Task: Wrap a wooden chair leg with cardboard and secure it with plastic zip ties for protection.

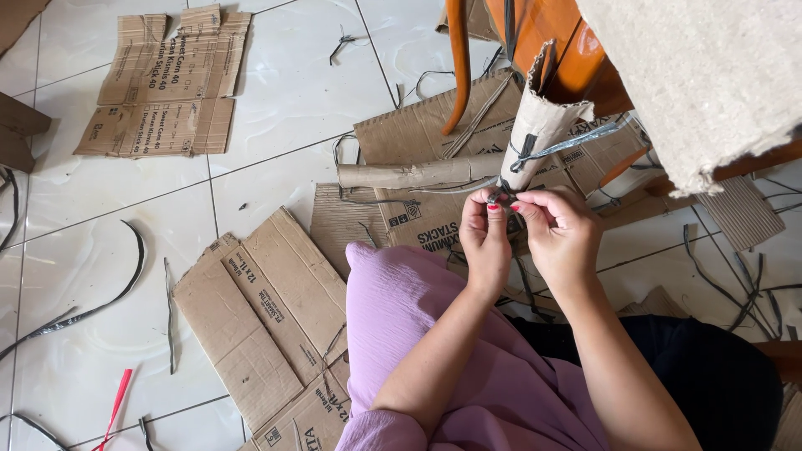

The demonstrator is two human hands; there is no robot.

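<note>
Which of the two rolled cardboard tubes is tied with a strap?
The upright tube just above both hands, left hand and right hand, has a grey strap around it. The other tube lies flat, unbound.

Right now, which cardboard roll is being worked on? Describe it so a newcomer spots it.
Start at the orange wooden chair leg on the tiled floor. Just right of it, a rolled cardboard tube stands tilted, above the left hand and right hand, whose fingertips pinch at its lower end. Unlike the flat-lying roll beside it, it is wrapped with dark strap.
</note>
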